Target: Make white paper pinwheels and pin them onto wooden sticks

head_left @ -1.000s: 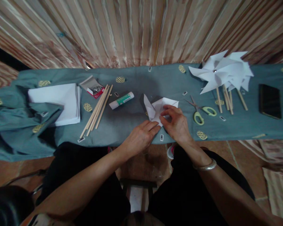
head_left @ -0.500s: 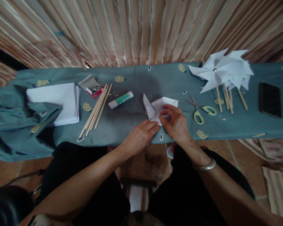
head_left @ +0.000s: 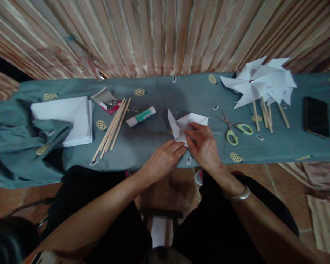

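Our left grip [head_left: 165,157] and right grip [head_left: 204,146] touch folded paper [head_left: 187,120] by the table's [head_left: 143,146] near edge; whether pinching, we cannot tell.

Only got the head cam on my end, so I'm placing everything off the black phone [head_left: 316,117], which is lying flat on the counter [head_left: 286,146]. There's a blue-green cloth [head_left: 181,95] under it, with yellow pineapple prints [head_left: 235,157] scattered off to its left. Past the phone I see a pleated striped curtain [head_left: 176,40], running way off leftward. On my side of the phone, lower down, there's reddish-brown tiled floor [head_left: 288,200] and some striped fabric [head_left: 324,223]. Well left of the phone and nearer me: a dark-framed stool or something [head_left: 162,213], plus a black rounded thing [head_left: 11,238] farther left, too dark to make out.
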The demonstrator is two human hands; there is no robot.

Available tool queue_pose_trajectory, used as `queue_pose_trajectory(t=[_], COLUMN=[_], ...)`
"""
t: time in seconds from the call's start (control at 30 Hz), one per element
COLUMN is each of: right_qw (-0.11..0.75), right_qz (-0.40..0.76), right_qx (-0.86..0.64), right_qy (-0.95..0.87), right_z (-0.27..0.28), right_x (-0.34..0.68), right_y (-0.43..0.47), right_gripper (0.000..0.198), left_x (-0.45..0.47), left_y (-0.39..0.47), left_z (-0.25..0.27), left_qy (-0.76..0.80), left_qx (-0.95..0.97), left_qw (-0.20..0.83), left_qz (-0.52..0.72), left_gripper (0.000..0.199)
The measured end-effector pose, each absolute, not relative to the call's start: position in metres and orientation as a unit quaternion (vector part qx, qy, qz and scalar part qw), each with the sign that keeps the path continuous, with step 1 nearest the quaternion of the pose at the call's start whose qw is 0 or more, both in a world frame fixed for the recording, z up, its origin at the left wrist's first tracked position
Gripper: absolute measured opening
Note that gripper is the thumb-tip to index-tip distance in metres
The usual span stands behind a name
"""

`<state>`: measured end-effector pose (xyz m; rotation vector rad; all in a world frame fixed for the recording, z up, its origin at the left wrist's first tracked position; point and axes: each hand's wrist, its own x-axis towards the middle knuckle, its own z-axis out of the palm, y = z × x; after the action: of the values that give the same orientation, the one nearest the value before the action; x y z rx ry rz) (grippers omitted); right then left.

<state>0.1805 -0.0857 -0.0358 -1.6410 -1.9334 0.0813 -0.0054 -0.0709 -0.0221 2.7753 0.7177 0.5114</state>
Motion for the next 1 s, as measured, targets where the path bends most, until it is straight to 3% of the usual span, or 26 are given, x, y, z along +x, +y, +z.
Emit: queue_pose_trajectory(t=[0.43, 0.73, 1.0], right_qw=[0.147, 0.165, 0.180], right_qz=[-0.021, -0.018, 0.013], right_qx=[-0.618, -0.630, -0.637], right_qy=[-0.772, -0.759, -0.750], right_z=[-0.037, -0.032, -0.035], right_x=[0.178, 0.174, 0.180], right_y=[-0.099, -0.098, -0.100], right_gripper=[0.044, 0.043, 0.053], left_x=[-0.006, -0.014, -0.028], left_y=[-0.071, -0.072, -0.057], left_z=[-0.022, -0.019, -0.013], left_qy=[0.243, 0.251, 0.288], left_qx=[0.946, 0.929, 0.903], left_qw=[0.111, 0.139, 0.153], left_qz=[0.186, 0.234, 0.281], left_gripper=[0.022, 0.025, 0.023])
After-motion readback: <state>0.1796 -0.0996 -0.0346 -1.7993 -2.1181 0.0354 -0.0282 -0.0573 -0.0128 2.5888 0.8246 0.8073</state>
